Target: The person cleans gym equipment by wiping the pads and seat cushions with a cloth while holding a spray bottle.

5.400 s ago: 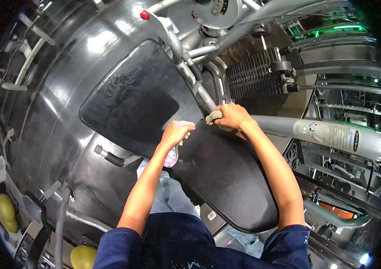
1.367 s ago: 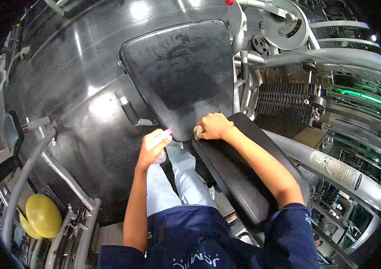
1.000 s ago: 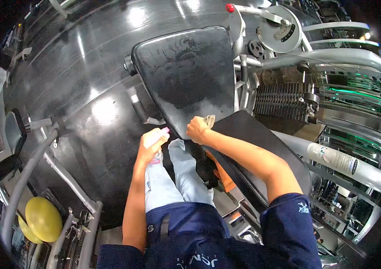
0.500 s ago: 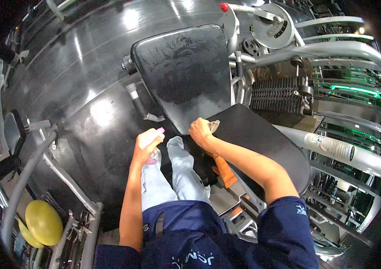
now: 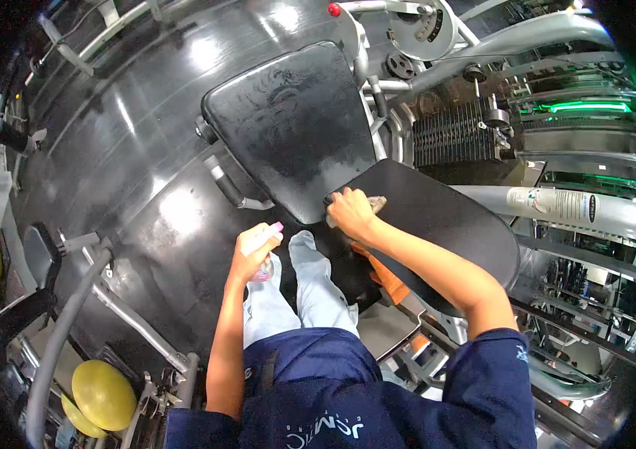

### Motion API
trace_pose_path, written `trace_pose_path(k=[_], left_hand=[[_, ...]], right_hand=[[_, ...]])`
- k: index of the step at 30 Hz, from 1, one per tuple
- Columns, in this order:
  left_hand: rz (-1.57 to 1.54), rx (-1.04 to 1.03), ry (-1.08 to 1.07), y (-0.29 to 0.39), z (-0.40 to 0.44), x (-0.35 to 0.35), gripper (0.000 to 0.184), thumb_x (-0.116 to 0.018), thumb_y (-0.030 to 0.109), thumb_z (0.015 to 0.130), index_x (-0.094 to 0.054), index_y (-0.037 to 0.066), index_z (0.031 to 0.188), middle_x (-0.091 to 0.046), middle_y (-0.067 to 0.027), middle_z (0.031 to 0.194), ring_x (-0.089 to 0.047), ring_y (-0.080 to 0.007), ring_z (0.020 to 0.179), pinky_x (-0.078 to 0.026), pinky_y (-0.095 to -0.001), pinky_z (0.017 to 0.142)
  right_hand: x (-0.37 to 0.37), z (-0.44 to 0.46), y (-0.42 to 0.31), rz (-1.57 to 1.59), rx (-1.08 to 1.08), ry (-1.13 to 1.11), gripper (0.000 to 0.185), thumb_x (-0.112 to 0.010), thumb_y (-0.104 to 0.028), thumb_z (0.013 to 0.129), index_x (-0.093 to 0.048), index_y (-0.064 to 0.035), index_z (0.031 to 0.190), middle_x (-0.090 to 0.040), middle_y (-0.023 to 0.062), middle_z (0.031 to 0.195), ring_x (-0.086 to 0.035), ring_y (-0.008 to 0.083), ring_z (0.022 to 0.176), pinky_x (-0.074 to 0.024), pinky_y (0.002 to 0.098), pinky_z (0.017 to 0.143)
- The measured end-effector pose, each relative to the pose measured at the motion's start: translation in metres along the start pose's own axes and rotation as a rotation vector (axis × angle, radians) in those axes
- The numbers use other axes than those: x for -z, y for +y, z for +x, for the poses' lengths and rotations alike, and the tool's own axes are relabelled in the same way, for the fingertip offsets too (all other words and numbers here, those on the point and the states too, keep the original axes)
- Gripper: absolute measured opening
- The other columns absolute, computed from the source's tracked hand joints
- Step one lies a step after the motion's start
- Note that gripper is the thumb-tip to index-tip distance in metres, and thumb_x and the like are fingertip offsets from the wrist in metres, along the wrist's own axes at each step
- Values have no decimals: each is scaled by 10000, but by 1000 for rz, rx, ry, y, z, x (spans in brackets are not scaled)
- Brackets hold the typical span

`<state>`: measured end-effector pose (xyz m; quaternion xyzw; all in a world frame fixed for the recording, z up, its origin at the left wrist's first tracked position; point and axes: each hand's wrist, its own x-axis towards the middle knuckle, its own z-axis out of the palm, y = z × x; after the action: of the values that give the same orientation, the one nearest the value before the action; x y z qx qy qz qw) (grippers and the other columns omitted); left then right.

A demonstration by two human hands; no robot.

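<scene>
My left hand (image 5: 256, 251) is closed around a clear spray bottle (image 5: 262, 275) with a pink nozzle, held above my left leg. My right hand (image 5: 353, 213) grips a crumpled greyish-beige cloth (image 5: 378, 203), part of which sticks out past the fingers. That hand presses at the near left corner of a black padded seat (image 5: 438, 224), beside the lower edge of a black backrest pad (image 5: 288, 112). Wet-looking streaks and smears show on the backrest pad. Most of the bottle is hidden by my left fingers.
A grey machine frame with a weight stack (image 5: 449, 135) stands to the right, beside a labelled silver tube (image 5: 557, 203). A padded handle (image 5: 228, 183) juts out left of the backrest. Yellow balls (image 5: 103, 394) lie lower left. Something orange (image 5: 389, 275) hangs below the seat.
My right hand, with the cloth, has shifted from the backrest's lower edge onto the seat's near corner. The whole view has turned slightly; my left hand still holds the bottle.
</scene>
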<state>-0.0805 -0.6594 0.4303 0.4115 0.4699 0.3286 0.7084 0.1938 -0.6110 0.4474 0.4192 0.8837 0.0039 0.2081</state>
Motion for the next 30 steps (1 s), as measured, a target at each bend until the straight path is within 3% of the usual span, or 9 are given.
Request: trace_pose_path(k=[2,6,9,10,12,19,23,28,30], left_hand=[[-2,-20,-28,3,-2,-5,116,-679,149,914,-685,34,914,-625,13,734,-532,-48,521,-418,-226,484],[23,-7,-33,13,-4,-14,131,-681,157,912,-680,27,910,-621,10,744,-518,-47,520,-408,-221,485],[18,-13,-62,13,-2,-18,141,-682,169,916,-682,27,916,-620,12,753,-512,-43,529,-404,-220,483],[20,-17,-61,16,-2,-21,141,-682,169,916,-682,27,916,-620,12,753,-512,-43,529,-404,-220,483],[-32,-25,-59,21,-1,-27,142,-679,173,920,-685,32,918,-617,19,746,-509,-42,532,-399,-218,481],[11,-56,-60,30,7,-44,136,-680,171,921,-686,38,895,-605,32,727,-498,-36,524,-394,-221,481],[52,-12,-57,31,14,-50,146,-688,185,918,-684,44,881,-601,34,723,-498,-33,526,-395,-220,485],[19,50,-25,28,29,-57,158,-691,199,913,-686,45,880,-597,31,709,-499,-36,525,-394,-219,485],[19,43,-5,29,39,-63,167,-688,208,914,-685,44,879,-590,32,702,-499,-35,529,-392,-218,484]], right_hand=[[-5,10,9,28,-17,18,91,-699,-175,787,-780,-139,809,-751,54,827,-742,271,762,-561,387,627],[26,5,27,234,-157,-238,168,-730,-227,754,-782,-117,870,-760,110,930,-750,281,878,-584,421,721],[57,-12,48,261,-245,-451,335,-771,-321,703,-784,-103,957,-754,139,1017,-739,310,953,-588,418,818],[55,-16,57,247,-250,-476,417,-806,-447,702,-788,-197,1034,-755,137,990,-736,301,944,-586,417,831],[63,-19,73,262,-261,-592,452,-788,-472,724,-776,-201,1085,-754,131,1009,-727,307,973,-577,417,850],[12,-2,86,430,-206,-411,343,-724,-431,800,-763,-234,1078,-749,128,1006,-720,332,945,-571,455,837],[-25,20,75,483,-158,-267,337,-742,-376,781,-762,-278,1102,-751,123,1014,-727,313,941,-578,451,831],[4,3,96,626,-29,-376,349,-748,-373,753,-769,-276,1088,-753,117,1003,-719,322,943,-571,437,844],[22,-11,116,702,88,-461,383,-745,-323,732,-760,-216,1100,-751,130,993,-713,352,935,-571,461,842]])
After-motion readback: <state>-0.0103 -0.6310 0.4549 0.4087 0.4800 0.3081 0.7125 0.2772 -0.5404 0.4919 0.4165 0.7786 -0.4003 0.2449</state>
